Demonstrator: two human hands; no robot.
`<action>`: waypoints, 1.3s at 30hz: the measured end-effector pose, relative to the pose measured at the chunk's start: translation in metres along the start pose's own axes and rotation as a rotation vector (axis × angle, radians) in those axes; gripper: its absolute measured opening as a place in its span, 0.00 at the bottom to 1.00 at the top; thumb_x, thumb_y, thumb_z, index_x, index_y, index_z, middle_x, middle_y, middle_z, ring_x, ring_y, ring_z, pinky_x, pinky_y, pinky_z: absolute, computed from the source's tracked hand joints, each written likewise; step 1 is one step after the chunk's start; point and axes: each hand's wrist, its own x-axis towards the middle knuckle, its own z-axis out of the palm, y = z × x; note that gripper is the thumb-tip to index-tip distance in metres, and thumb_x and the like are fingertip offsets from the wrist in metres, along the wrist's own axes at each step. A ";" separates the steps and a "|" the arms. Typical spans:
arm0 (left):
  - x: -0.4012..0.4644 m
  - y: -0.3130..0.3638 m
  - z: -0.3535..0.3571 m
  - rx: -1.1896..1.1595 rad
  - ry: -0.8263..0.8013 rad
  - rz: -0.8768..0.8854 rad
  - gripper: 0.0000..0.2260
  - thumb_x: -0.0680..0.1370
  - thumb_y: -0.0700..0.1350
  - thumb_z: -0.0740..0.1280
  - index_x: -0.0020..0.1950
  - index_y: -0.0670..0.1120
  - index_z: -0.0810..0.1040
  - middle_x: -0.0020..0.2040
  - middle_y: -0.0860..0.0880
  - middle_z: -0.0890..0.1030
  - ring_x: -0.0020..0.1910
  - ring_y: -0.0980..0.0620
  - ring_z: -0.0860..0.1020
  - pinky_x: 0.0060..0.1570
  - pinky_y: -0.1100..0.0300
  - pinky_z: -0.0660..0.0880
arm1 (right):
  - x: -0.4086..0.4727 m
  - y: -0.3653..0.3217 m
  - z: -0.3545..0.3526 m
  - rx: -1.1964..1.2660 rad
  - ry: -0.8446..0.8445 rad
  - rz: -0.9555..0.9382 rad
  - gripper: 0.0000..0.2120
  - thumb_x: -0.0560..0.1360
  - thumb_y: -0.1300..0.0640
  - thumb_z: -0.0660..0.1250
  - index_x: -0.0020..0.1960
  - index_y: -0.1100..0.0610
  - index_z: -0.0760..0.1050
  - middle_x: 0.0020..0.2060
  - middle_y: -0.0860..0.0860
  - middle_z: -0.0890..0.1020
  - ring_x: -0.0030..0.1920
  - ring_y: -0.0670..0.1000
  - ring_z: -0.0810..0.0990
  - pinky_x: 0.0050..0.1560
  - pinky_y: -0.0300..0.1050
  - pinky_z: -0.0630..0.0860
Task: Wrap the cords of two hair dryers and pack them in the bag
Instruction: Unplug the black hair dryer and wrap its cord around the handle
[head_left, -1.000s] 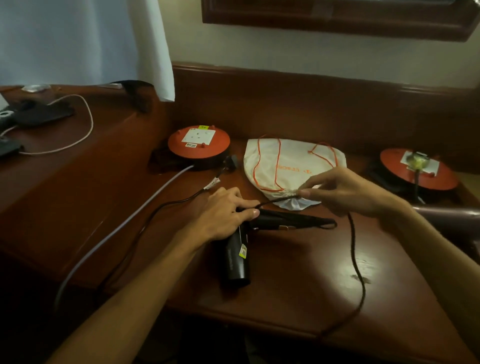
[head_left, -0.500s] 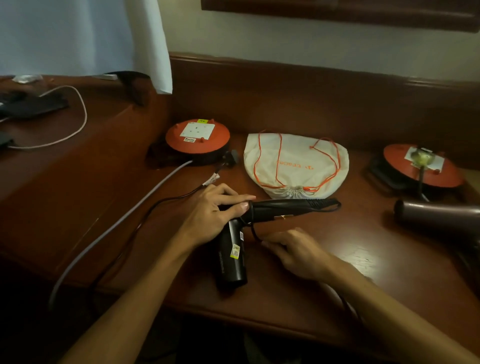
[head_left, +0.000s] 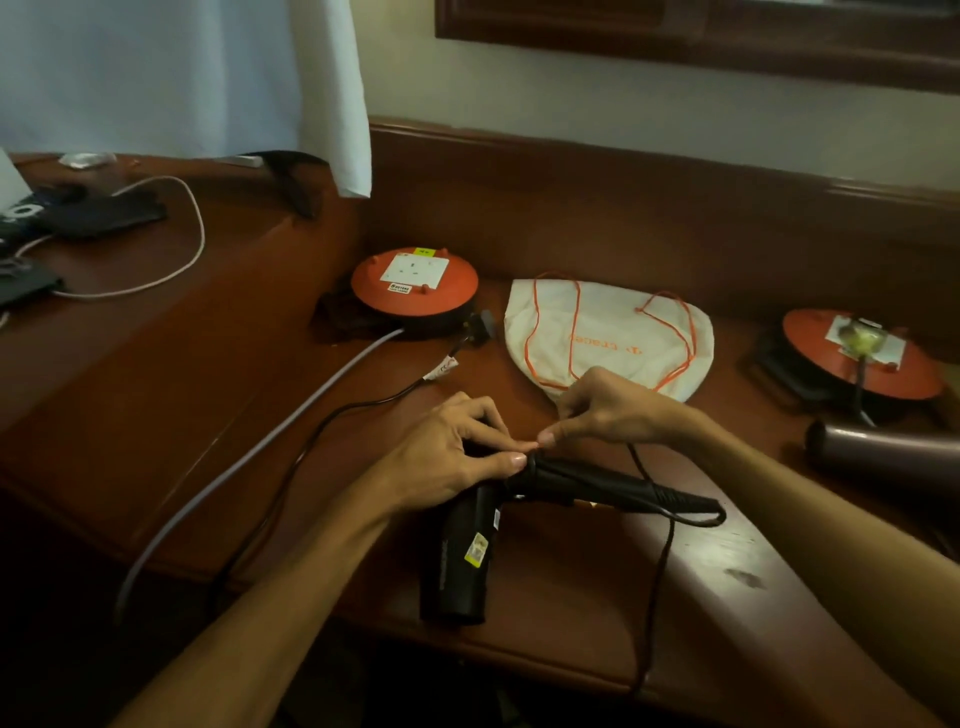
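- Black hair dryer (head_left: 462, 551) lies on the wooden desk (head_left: 597, 597), handle pointing right, just in front of the white drawstring bag (head_left: 613, 332)
- left hand (head_left: 447, 457) grips the dryer where handle meets body
- right hand (head_left: 608, 410) pinches the black cord (head_left: 657, 571) by the handle top, fingertips nearly meeting the left's
- brown hair dryer (head_left: 883, 457) rests at far right, near an orange cord reel (head_left: 862, 353)

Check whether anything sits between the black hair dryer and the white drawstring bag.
Only the person's hands: the right hand, pinching the black cord, lies between the black hair dryer and the white drawstring bag.
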 end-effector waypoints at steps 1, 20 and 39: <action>0.002 0.001 0.001 0.032 -0.003 -0.001 0.06 0.75 0.52 0.75 0.52 0.57 0.87 0.45 0.57 0.79 0.50 0.54 0.74 0.52 0.57 0.71 | 0.001 -0.007 -0.005 -0.022 -0.026 -0.011 0.23 0.76 0.48 0.74 0.34 0.67 0.75 0.26 0.54 0.71 0.28 0.50 0.67 0.29 0.38 0.63; 0.006 0.033 0.003 0.566 -0.223 -0.125 0.15 0.83 0.58 0.60 0.69 0.68 0.73 0.51 0.59 0.72 0.52 0.54 0.69 0.51 0.54 0.63 | -0.033 -0.035 -0.048 -0.025 -0.401 0.126 0.09 0.78 0.58 0.71 0.45 0.64 0.82 0.35 0.57 0.85 0.32 0.52 0.82 0.38 0.45 0.80; 0.002 0.015 0.003 0.444 0.126 -0.150 0.12 0.82 0.54 0.62 0.62 0.67 0.78 0.45 0.60 0.76 0.53 0.55 0.69 0.52 0.53 0.70 | -0.103 -0.046 -0.031 -0.125 -0.058 0.101 0.09 0.82 0.53 0.64 0.45 0.47 0.80 0.34 0.48 0.83 0.30 0.48 0.81 0.33 0.42 0.77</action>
